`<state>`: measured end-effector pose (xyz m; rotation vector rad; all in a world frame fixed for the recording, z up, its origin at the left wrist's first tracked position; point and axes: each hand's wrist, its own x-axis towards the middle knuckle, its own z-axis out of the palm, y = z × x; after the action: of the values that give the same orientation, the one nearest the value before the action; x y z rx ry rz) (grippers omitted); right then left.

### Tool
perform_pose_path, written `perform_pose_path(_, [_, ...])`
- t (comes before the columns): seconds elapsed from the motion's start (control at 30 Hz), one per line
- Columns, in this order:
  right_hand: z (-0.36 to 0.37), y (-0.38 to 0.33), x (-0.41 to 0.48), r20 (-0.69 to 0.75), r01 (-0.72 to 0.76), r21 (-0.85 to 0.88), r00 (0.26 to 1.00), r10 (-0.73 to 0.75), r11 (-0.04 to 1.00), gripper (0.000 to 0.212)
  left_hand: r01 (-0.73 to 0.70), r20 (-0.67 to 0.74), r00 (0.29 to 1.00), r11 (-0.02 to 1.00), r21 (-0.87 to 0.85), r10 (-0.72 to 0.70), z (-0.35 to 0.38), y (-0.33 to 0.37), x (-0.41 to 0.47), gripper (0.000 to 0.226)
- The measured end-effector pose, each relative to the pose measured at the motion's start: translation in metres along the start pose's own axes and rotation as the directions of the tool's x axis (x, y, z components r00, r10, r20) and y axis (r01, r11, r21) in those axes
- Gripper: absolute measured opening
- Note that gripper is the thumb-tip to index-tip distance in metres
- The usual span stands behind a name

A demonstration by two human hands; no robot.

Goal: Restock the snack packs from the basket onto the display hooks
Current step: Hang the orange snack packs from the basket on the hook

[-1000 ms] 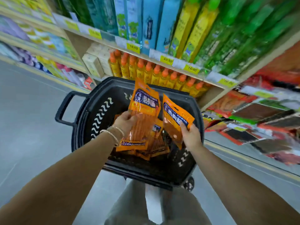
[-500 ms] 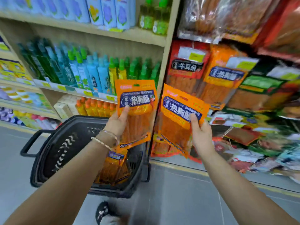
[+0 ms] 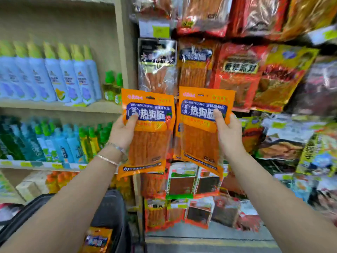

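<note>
Two orange snack packs are held up before the display, upright, faces to the camera, just beside each other.

- Left hand [image 3: 121, 132]: pinches the left pack [image 3: 147, 139] at its nine o'clock edge, thumb on the blue label, fingers hidden behind.
- Right hand [image 3: 228, 133]: pinches the right pack [image 3: 200, 141] at its three o'clock edge, thumb on the label too.
- Basket [image 3: 111, 210]: low at seven o'clock of the view, with at least one spare pack [image 3: 97, 240] lying in it.
- Hanging packs [image 3: 196, 68] with the same blue label sit at twelve o'clock of the right pack. The hooks are hidden behind the stock, and that area is blurred.

Risks, as I judge them:
- Both hands are loaded, so neither is free to steady a hook or part the stock. The hang slot at each pack's twelve o'clock must be threaded one-handed.
- The grips sit at mid-height on one edge. The top strip is unsupported and may fold and miss the prong.
- The film looks slick. A side pinch could let a pack swing or slip, and it would fall to the floor, since the basket sits off at seven o'clock.
- The wall is crowded. Pushing in could knock neighbouring packs loose.
- Red and orange look-alikes hang at one to three o'clock, so a pack could land on the wrong hook.
</note>
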<state>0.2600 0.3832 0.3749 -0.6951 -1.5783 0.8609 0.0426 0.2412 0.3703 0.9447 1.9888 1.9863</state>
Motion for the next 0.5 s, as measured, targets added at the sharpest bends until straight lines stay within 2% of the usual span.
perform_pose_path(0.07, [0.001,-0.008,0.022,-0.013,0.016,0.015,1.0,-0.016,1.0,0.011,-0.036,-0.031,0.999,0.999,-0.001,0.036,0.008,0.013,0.013,0.008])
perform_pose_path(0.23, [0.011,-0.019,0.079,-0.018,-0.045,0.082,0.999,0.047,0.996,0.02,-0.037,-0.035,0.999,0.999,-0.026,0.036,0.028,0.04,0.044,0.032])
perform_pose_path(0.43, [0.028,-0.024,0.148,-0.031,-0.102,0.163,0.994,0.109,0.981,0.023,-0.11,-0.033,0.994,0.993,-0.032,0.109,0.059,0.056,0.089,0.035])
perform_pose_path(0.5, [0.033,-0.023,0.169,0.002,-0.134,0.216,0.991,0.137,0.967,0.034,-0.149,0.007,0.989,0.985,-0.083,0.15,0.068,0.058,0.103,0.032])
